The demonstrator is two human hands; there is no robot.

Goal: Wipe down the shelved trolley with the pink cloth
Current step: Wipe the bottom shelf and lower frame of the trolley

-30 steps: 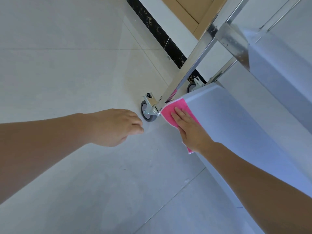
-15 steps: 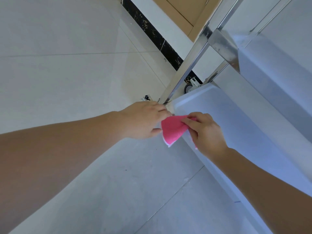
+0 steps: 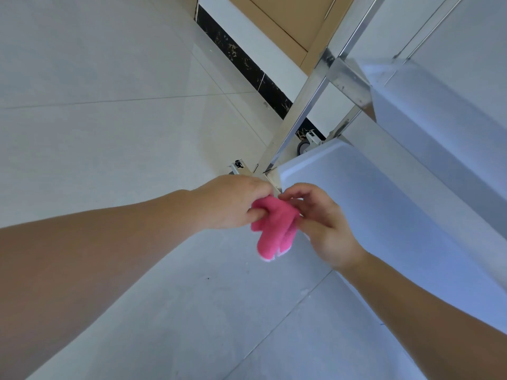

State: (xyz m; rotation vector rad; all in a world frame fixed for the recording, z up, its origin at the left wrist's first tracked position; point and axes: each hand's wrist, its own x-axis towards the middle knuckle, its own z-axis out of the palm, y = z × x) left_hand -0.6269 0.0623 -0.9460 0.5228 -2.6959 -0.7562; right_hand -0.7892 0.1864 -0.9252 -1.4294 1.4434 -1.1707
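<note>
The pink cloth [image 3: 274, 229] hangs bunched up between my two hands, just off the near corner of the trolley's bottom shelf [image 3: 370, 215]. My left hand [image 3: 233, 201] grips its upper left part with curled fingers. My right hand [image 3: 323, 226] pinches its right side with thumb and fingers. The trolley is steel, with a slanting leg [image 3: 301, 105] rising from that corner and a higher shelf [image 3: 439, 111] at the upper right. My left hand hides the nearest caster; only its bracket [image 3: 237, 167] shows.
Pale floor tiles [image 3: 109, 133] fill the left and bottom of the view. A black skirting strip [image 3: 247, 64] and a wooden door [image 3: 288, 20] run along the wall behind the trolley. A second caster [image 3: 303, 146] shows behind the leg.
My right hand lifted the cloth off the bottom shelf's corner. My left hand came in from the left and took hold of it. The flat cloth is now bunched and hanging.
</note>
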